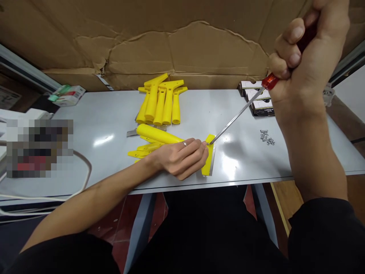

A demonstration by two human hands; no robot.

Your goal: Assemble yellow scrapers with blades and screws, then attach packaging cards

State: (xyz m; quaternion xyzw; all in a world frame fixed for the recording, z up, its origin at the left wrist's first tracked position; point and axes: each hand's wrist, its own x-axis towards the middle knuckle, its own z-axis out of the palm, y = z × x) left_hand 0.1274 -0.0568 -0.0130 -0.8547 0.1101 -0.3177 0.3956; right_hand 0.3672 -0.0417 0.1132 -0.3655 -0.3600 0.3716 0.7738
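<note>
My left hand (185, 158) is closed around the neck of a yellow scraper (209, 156) that lies on the table, its metal blade edge facing right. My left fingertips are close to a small screw at the scraper's head. High at the right, my right hand (305, 57) grips the red handle of a screwdriver (239, 115). The long shaft slants down to the left, and its tip meets the scraper head beside my left fingers. Behind my left hand lie several flat yellow pieces (142, 151), partly hidden by it.
Several yellow scraper handles (161, 101) are piled at the back of the white table (114, 114). A heap of small screws (267, 137) lies at the right, below some black-and-white boxes (258, 98). Cardboard (185, 49) stands behind. A white cable (85, 167) loops at the left.
</note>
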